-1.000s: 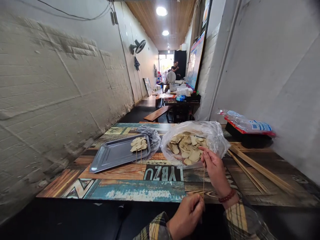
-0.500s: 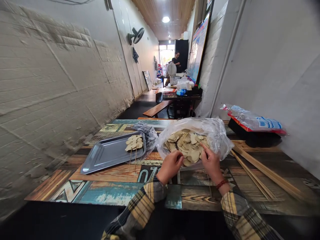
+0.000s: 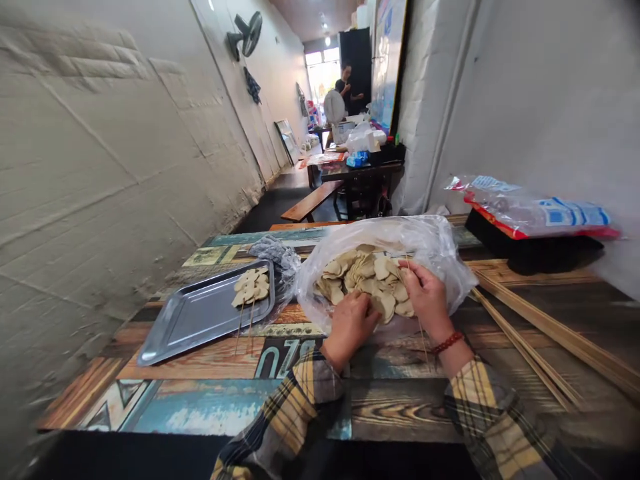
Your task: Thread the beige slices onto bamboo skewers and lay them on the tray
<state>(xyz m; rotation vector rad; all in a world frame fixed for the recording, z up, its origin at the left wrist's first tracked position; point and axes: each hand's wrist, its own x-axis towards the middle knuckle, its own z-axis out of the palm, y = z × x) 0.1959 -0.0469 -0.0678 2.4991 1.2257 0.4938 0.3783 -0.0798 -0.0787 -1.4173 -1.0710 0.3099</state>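
Both hands in clear plastic bag [image 3: 440, 267] of pale round slices [image 3: 367, 277], table centre. Left hand [image 3: 350, 323] pinching one slice at near edge. Right hand [image 3: 425, 293] closed round thin skewer [image 3: 423, 330], tip toward pile for threading. Loaded skewers [image 3: 250, 290] parked on steel tray [image 3: 193, 320], left.

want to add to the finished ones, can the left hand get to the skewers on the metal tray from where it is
Probably yes. The left hand rests at the open bag of slices, and the skewers on the metal tray lie further left with only bare tabletop between.
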